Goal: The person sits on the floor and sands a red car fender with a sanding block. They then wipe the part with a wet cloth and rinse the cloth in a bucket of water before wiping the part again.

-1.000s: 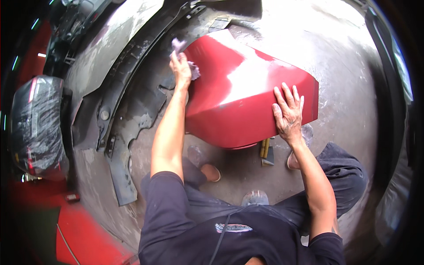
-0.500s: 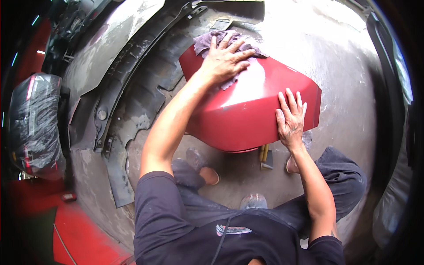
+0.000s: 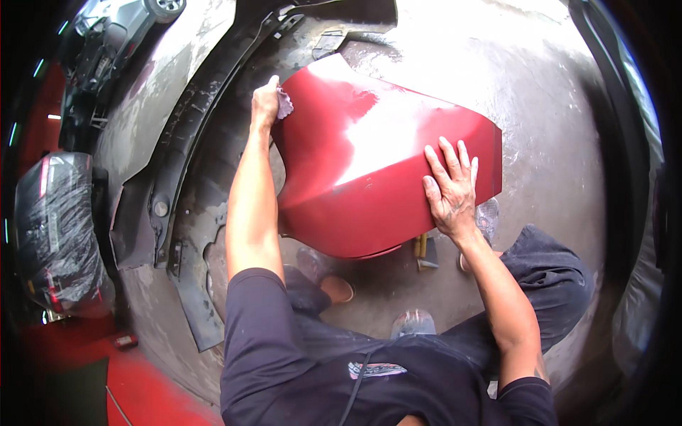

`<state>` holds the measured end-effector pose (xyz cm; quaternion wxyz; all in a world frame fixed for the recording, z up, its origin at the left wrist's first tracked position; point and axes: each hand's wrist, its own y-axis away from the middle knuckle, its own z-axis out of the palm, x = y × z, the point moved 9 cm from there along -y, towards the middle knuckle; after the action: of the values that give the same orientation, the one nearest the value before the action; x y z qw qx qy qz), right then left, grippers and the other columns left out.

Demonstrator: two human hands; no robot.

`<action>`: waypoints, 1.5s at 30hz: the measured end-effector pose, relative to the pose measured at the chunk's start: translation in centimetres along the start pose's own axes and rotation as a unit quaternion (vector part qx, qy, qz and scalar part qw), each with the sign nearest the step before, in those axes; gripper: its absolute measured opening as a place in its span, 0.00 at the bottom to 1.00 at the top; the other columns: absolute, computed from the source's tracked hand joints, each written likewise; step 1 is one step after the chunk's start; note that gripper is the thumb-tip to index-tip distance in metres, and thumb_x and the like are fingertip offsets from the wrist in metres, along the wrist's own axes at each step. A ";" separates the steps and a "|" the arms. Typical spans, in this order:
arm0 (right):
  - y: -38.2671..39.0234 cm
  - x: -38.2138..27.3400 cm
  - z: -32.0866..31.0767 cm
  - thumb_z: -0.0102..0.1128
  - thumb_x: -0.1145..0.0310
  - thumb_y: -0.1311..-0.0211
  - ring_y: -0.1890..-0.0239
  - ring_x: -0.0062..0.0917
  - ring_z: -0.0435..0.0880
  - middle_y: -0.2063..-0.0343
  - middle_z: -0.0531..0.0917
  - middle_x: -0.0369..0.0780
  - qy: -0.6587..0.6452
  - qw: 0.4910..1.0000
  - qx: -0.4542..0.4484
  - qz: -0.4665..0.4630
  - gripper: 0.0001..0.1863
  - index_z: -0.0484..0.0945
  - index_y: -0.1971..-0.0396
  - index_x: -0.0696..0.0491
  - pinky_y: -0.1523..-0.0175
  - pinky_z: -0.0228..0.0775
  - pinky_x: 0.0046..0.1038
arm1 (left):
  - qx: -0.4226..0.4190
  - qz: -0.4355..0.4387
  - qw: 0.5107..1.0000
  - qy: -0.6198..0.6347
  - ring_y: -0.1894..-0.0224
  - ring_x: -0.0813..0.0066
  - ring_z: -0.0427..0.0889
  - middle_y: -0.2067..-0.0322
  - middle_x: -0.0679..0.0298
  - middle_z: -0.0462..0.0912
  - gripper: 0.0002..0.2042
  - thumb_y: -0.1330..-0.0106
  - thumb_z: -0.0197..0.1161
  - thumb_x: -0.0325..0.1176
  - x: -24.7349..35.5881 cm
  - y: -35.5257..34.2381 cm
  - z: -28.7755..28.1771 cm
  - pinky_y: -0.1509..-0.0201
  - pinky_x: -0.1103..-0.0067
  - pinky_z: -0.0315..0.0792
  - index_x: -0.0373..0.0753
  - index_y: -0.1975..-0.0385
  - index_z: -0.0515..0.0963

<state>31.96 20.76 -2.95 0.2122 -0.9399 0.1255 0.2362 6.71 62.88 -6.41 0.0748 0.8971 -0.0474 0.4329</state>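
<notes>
A glossy red car body panel (image 3: 387, 195) fills the middle of the view, tilted, with bright light glaring off its upper part. My left hand (image 3: 266, 104) is at its far left edge, fingers closed on a greyish-purple cloth (image 3: 285, 104). Only a small part of the cloth shows at that edge; the rest is hidden by the hand and the panel. On the panel's right side, my right hand (image 3: 452, 190) lies flat with its fingers spread. What supports the panel underneath is mostly hidden.
A long black bumper (image 3: 172, 153) lies on the concrete floor at left. Under the panel's near edge is a tool with a yellow handle (image 3: 421, 247). A plastic-wrapped car part (image 3: 58, 231) stands far left, near red flooring (image 3: 153, 387). My feet and knees flank the panel.
My left hand has slid the cloth leftward off the panel's top to its left edge. The red panel shows more of its upper face and sits slightly further left. My right hand stays on it.
</notes>
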 end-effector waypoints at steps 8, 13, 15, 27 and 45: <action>-0.5 -0.1 -0.3 0.56 0.56 0.28 0.23 0.55 0.54 0.26 0.65 0.42 -0.010 1.000 0.011 -0.009 0.26 0.76 0.32 0.42 0.25 0.40 0.71 | 0.080 0.288 0.939 -0.169 0.52 0.49 0.85 0.56 0.53 0.87 0.21 0.25 0.54 0.54 14.5 7.0 4.5 0.48 0.60 0.76 0.45 0.55 0.87; -0.3 -0.5 0.1 0.55 0.56 0.28 0.22 0.54 0.53 0.26 0.65 0.43 -0.005 1.000 0.007 -0.007 0.27 0.74 0.31 0.43 0.24 0.39 0.69 | 0.130 0.455 0.835 -0.281 0.39 0.47 0.75 0.38 0.53 0.77 0.17 0.26 0.57 0.44 15.7 10.0 6.2 0.36 0.55 0.69 0.48 0.44 0.82; -0.3 -0.3 0.3 0.54 0.56 0.27 0.22 0.53 0.53 0.26 0.64 0.43 0.004 1.000 0.007 -0.008 0.27 0.73 0.30 0.42 0.24 0.39 0.69 | 0.131 0.465 0.823 -0.298 0.37 0.48 0.72 0.37 0.51 0.74 0.19 0.28 0.59 0.41 16.0 10.9 6.8 0.32 0.54 0.64 0.47 0.39 0.80; -0.2 -0.4 0.2 0.56 0.56 0.29 0.22 0.53 0.54 0.26 0.65 0.42 -0.002 1.000 0.009 -0.003 0.27 0.74 0.31 0.42 0.24 0.40 0.69 | 0.033 0.150 0.983 0.102 0.66 0.67 0.89 0.69 0.58 0.89 0.25 0.21 0.51 0.54 0.9 3.0 -1.3 0.57 0.73 0.79 0.35 0.60 0.85; 0.0 -0.2 0.1 0.56 0.54 0.27 0.22 0.52 0.55 0.28 0.68 0.43 -0.012 0.999 0.033 -0.015 0.26 0.75 0.32 0.42 0.25 0.42 0.70 | -0.041 0.486 0.757 -0.435 0.20 0.35 0.44 0.21 0.48 0.52 0.35 0.20 0.40 0.60 14.3 17.2 13.1 0.21 0.41 0.39 0.44 0.23 0.60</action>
<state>31.73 20.89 -2.95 0.2482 -0.9314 0.1164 0.2397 23.08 43.37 -1.59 -0.1378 0.8411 -0.5222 -0.0285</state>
